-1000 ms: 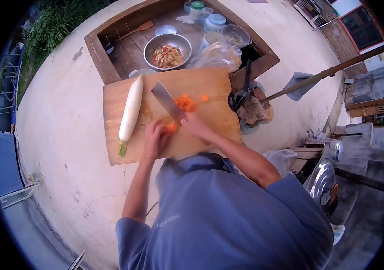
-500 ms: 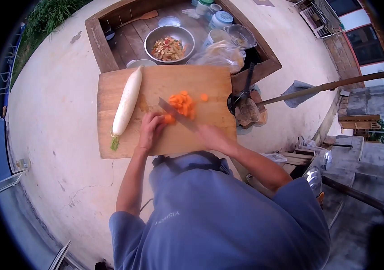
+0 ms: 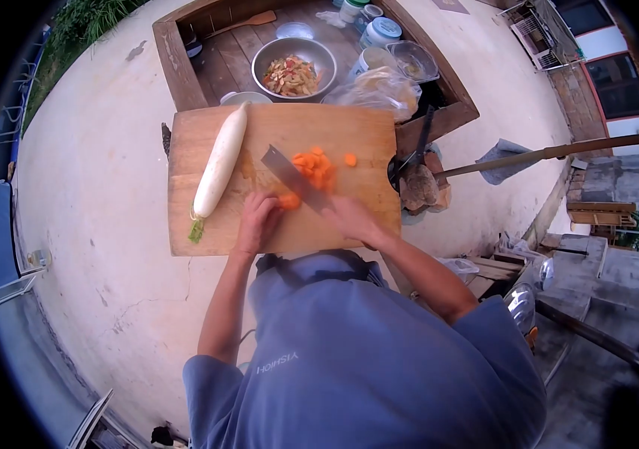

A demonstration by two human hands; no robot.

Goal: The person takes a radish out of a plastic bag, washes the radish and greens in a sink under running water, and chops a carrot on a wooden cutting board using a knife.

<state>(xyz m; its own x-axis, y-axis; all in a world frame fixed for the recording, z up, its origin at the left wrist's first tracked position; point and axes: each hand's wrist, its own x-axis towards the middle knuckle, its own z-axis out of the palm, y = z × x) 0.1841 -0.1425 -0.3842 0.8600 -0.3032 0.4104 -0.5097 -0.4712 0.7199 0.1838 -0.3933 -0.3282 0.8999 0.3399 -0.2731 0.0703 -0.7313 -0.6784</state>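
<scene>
My right hand point(image 3: 351, 220) is closed round the handle of a kitchen knife point(image 3: 291, 176), whose broad blade points up and left across the cutting board point(image 3: 207, 238). With curled fingers, my left hand point(image 3: 259, 220) grips a piece of carrot point(image 3: 288, 201) just left of the blade. Cut orange carrot slices point(image 3: 315, 166) lie heaped on the blade's far side, partly hidden by it. One loose slice point(image 3: 350, 159) sits apart to the right. A whole white radish point(image 3: 221, 161) with a green stub rests along the board's left side.
Behind the board, a metal bowl point(image 3: 325, 84) of chopped food stands on a wooden-framed table point(image 3: 177, 78). Beside it are a plastic bag point(image 3: 379, 91), lidded jars point(image 3: 381, 31) and a wooden spatula point(image 3: 248, 22). A long pole point(image 3: 551, 152) extends on the right.
The whole view has shifted, with the board appearing slightly up and to the right. The knife blade stands out more above the carrot, while my left hand stays on the carrot.
</scene>
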